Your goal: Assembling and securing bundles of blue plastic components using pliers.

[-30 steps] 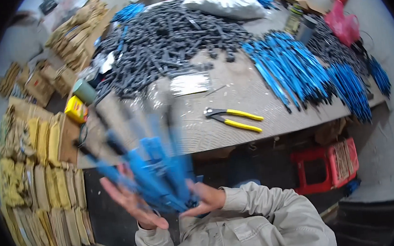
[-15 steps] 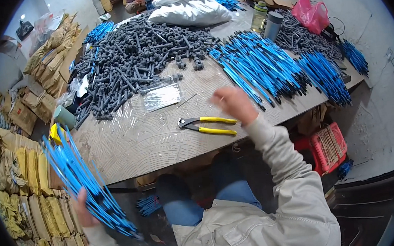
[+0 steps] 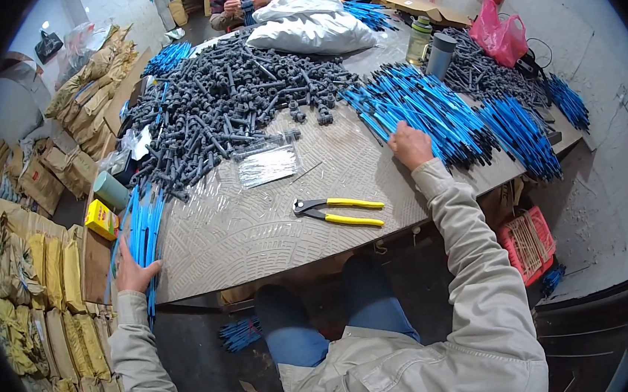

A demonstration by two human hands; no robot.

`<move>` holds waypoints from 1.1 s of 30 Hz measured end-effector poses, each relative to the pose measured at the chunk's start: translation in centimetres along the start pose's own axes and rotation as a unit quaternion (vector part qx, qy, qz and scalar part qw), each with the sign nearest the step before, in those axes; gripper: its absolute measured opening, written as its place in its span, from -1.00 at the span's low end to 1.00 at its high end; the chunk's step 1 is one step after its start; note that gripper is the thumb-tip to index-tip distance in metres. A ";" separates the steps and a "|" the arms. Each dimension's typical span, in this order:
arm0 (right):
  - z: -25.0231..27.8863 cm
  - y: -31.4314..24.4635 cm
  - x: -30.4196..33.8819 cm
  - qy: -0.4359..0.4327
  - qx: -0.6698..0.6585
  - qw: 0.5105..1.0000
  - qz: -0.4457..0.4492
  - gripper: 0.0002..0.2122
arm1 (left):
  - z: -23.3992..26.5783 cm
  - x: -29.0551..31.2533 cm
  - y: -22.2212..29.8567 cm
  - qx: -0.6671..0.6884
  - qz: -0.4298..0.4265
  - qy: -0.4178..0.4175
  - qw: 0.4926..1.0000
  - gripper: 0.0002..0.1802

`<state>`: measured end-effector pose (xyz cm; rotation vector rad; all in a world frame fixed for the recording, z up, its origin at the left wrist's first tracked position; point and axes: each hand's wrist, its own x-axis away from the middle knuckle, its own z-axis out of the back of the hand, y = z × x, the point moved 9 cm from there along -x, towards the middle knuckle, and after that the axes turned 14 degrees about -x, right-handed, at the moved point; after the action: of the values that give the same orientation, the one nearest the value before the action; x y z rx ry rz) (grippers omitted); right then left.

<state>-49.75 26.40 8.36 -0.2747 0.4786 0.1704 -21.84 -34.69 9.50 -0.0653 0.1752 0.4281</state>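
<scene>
Taking the clock from the middle of the table (image 3: 221, 241), the left hand (image 3: 134, 275) is at 8 to 9 o'clock on a slim bundle of blue rods (image 3: 144, 218), fingers along its left side and thumb spread across to the right; how firmly that grip is closed I cannot tell. The right hand (image 3: 412, 146) is at 2 o'clock, bent fingers against the near edge of a broad spread of blue rods (image 3: 426, 108); whether its grip has pinched any rod is hidden. To handle these well, I would steady the bundle with light, even pressure, since its near end overhangs the table edge and could tip, and keep the rod ends level; at the spread, I would work along the rods' length, because crossed ones probably snag. Counted, there are two hands at work here, one pair of yellow-handled pliers (image 3: 352, 202) at 5 o'clock, one clear packet of thin white pieces (image 3: 266, 164) at 9, two white sacks (image 3: 315, 37) stacked at 12, and two heaps of grey plastic parts (image 3: 223, 99), the larger at 11 and the smaller at 2. Blue rods lie in six groups on or beside the table, with two more low down at 7 and 4 o'clock; single rods and grey parts overlap too much to count.
</scene>
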 end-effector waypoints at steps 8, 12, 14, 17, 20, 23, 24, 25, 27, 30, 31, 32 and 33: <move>6.4 -1.8 2.1 0.125 -0.184 0.967 0.124 -0.85 | 7.3 4.3 11.8 -0.092 -0.109 0.225 0.964 -0.06; 10.2 -7.0 3.6 0.131 -0.270 0.936 0.183 -0.89 | 7.3 7.1 21.0 0.230 -0.242 0.097 0.938 -0.53; 12.5 -10.9 5.7 0.136 -0.324 0.911 0.215 -0.87 | 6.4 7.9 23.3 0.328 -0.233 0.031 0.915 -0.55; 12.6 -13.6 10.3 0.043 -0.584 0.800 0.132 -0.91 | 8.5 7.8 24.7 0.379 -0.183 0.163 0.892 -0.41; 11.6 -15.9 15.4 -0.043 -0.673 0.736 0.059 -0.91 | 9.0 7.5 24.5 0.499 -0.143 0.209 0.829 -0.20; 10.0 -17.4 18.6 -0.078 -0.686 0.721 0.060 -0.92 | 9.2 7.7 27.7 0.705 -0.136 0.096 0.689 -0.22; 9.8 -17.9 19.3 -0.076 -0.683 0.722 0.074 -0.92 | 9.2 7.9 28.5 0.807 -0.121 0.044 0.576 -0.29; 9.7 -18.3 19.8 -0.080 -0.685 0.720 0.073 -0.92 | 9.0 8.1 28.7 0.806 -0.117 0.044 0.578 -0.29; 9.0 -19.1 20.7 -0.101 -0.677 0.726 0.056 -0.91 | 7.8 8.7 28.5 0.824 -0.058 0.036 0.563 -0.40; 8.6 -19.3 21.2 -0.112 -0.663 0.739 0.034 -0.91 | 6.3 9.2 28.2 0.861 0.019 0.030 0.508 -0.62; 8.4 -20.1 21.2 -0.149 -0.660 0.733 0.071 -0.90 | 5.8 9.3 27.8 0.880 0.041 0.033 0.472 -0.72; 8.1 -20.5 21.0 -0.184 -0.653 0.726 0.106 -0.89 | 5.8 9.4 28.0 0.883 0.036 0.023 0.468 -0.72; 7.9 -20.9 20.7 -0.220 -0.645 0.718 0.140 -0.88 | 5.3 9.6 27.6 0.889 0.058 0.024 0.453 -0.74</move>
<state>-23.56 10.93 9.90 -1.5144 -0.1753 0.8593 -23.95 -5.22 12.27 2.0971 0.6236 0.1846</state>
